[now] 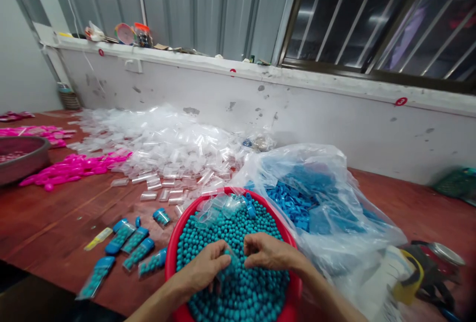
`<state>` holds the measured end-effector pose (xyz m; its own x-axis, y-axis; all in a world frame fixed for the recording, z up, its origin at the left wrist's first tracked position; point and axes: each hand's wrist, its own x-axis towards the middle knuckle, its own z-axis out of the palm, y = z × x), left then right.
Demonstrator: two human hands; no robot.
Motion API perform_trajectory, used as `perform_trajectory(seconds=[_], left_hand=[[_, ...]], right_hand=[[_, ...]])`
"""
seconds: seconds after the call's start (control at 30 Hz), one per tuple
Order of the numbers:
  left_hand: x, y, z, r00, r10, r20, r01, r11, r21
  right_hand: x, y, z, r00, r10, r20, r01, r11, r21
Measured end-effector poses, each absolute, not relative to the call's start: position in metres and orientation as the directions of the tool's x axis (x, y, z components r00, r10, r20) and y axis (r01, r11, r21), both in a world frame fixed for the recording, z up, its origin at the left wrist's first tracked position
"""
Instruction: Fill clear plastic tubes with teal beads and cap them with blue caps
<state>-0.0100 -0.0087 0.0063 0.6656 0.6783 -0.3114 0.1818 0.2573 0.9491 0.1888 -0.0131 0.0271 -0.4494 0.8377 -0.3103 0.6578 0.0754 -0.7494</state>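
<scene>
A red basin [171, 257] full of small teal beads [245, 292] sits at the table's near edge. My left hand [204, 268] and my right hand [268, 252] meet over the beads, fingers pinched together on a small clear tube [231, 261] partly filled with beads. Several clear empty tubes [219, 206] lie on the beads at the basin's far side. Filled tubes with blue caps [128, 247] lie on the table left of the basin.
A clear bag of blue caps [316, 198] lies right of the basin. A large pile of clear tubes [167, 143] spreads behind. Pink pieces [74, 167] and a grey bowl [22, 156] are at left. A tape dispenser [427, 272] sits at right.
</scene>
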Motion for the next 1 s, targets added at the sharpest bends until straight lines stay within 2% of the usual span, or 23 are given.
perform_trajectory(seconds=[0.07,0.17,0.23,0.5,0.63,0.7,0.87,0.93,1.0], left_hand=[[-0.012,-0.007,0.006,0.658,0.678,-0.327,0.138,0.318,0.938],[-0.012,-0.005,0.003,0.656,0.683,-0.322,0.056,0.381,0.923],[-0.01,-0.004,0.0,0.638,0.698,-0.327,0.04,0.393,0.919],[-0.009,-0.001,-0.009,0.596,0.748,-0.292,-0.005,0.366,0.93],[-0.008,0.0,-0.009,0.566,0.781,-0.263,-0.022,0.333,0.943],[-0.008,0.0,-0.009,0.551,0.789,-0.272,-0.015,0.336,0.942],[-0.012,-0.001,-0.01,0.549,0.788,-0.278,-0.02,0.345,0.938],[-0.013,-0.001,-0.011,0.546,0.787,-0.288,-0.011,0.351,0.936],[-0.013,0.0,-0.01,0.536,0.791,-0.297,0.002,0.35,0.937]], right_hand=[[0.195,-0.006,0.033,-0.349,0.916,-0.2,0.806,0.185,-0.562],[0.198,0.011,0.037,-0.192,0.981,0.003,0.947,0.186,-0.263],[0.195,0.023,0.033,-0.147,0.989,0.027,0.97,0.15,-0.194],[0.197,0.025,0.016,-0.155,0.988,0.017,0.946,0.153,-0.284],[0.203,0.009,0.018,-0.151,0.988,0.026,0.846,0.142,-0.514],[0.201,0.001,0.017,-0.154,0.988,0.017,0.807,0.136,-0.574],[0.203,-0.012,0.022,-0.313,0.929,-0.199,0.765,0.122,-0.633],[0.207,-0.013,0.029,-0.235,0.965,-0.117,0.78,0.115,-0.616],[0.207,-0.014,0.034,-0.169,0.983,0.071,0.848,0.181,-0.498]])
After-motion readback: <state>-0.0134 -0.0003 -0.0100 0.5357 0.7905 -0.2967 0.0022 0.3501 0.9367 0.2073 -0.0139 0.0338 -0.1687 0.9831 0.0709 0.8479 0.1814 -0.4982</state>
